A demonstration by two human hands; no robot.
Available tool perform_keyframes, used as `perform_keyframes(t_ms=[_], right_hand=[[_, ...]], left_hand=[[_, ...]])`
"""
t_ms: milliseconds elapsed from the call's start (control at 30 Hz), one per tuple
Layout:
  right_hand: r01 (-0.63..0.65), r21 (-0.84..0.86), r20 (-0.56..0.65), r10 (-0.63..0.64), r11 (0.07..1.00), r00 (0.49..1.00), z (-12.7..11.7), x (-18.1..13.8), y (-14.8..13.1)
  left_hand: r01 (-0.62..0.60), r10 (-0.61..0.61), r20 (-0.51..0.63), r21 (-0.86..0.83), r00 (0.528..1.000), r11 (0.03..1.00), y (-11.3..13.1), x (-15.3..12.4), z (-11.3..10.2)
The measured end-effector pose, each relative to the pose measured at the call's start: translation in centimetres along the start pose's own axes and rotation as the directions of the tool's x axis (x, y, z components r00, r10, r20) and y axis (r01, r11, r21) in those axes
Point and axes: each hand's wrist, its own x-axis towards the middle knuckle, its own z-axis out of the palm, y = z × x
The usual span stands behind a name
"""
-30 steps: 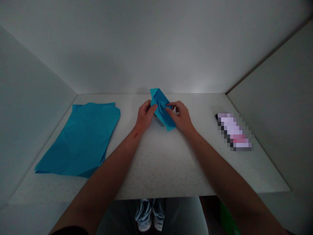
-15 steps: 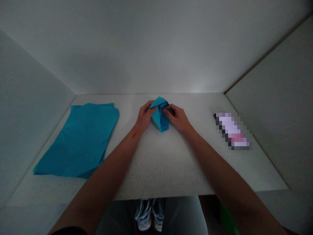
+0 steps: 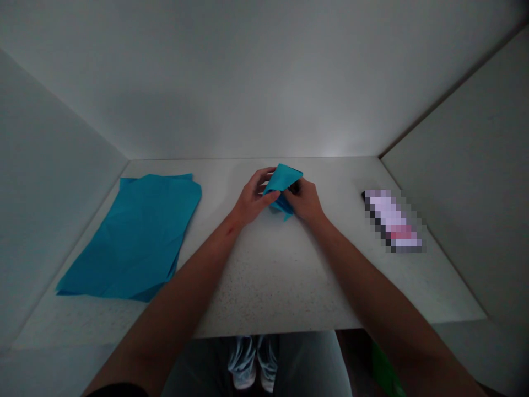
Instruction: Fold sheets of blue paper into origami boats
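Observation:
Both hands hold a small folded piece of blue paper (image 3: 282, 177) just above the table, near the back wall. My left hand (image 3: 253, 199) grips its left side, the thumb pressed on the front and the fingers behind. On the right side, my right hand (image 3: 308, 198) has its fingers curled in, with the fingertips partly hidden by the paper. A flat flap shows on top, and darker folds hang beneath it between the hands. Off to the left, a stack of larger blue paper sheets (image 3: 136, 237) lies flat on the table, close to my left forearm.
The white speckled table (image 3: 273, 286) meets a back wall and side panels. A phone (image 3: 392, 220), blurred out, lies at the right. My legs and shoes are below the front edge, beside a green object (image 3: 384, 366) at lower right.
The folded paper has shifted slightly right and turned, its top flap now facing me and its lower point mostly out of sight. My left hand has followed to the right; the right fingers moved lower.

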Motion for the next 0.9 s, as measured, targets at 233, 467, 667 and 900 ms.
perform_keyframes(t_ms=[233,467,667,900], right_hand=[[0.033,0.008,0.000,-0.033,0.999,0.999,-0.3,0.1,0.0],[0.111,0.162,-0.010,-0.111,0.981,0.994,-0.2,0.6,0.2],[0.123,0.244,-0.021,-0.122,0.962,0.992,0.2,0.6,0.5],[0.094,0.164,-0.090,-0.080,0.982,0.993,0.2,0.4,0.9]], left_hand=[[0.012,-0.009,-0.059,0.038,0.998,0.999,-0.9,0.1,-0.3],[-0.021,0.029,-0.232,0.034,0.972,0.999,-1.8,0.7,-1.1],[-0.162,0.166,0.009,0.284,0.986,0.945,-1.7,-0.1,-0.4],[-0.218,0.226,0.021,0.365,0.974,0.905,-2.0,-0.4,-0.3]])
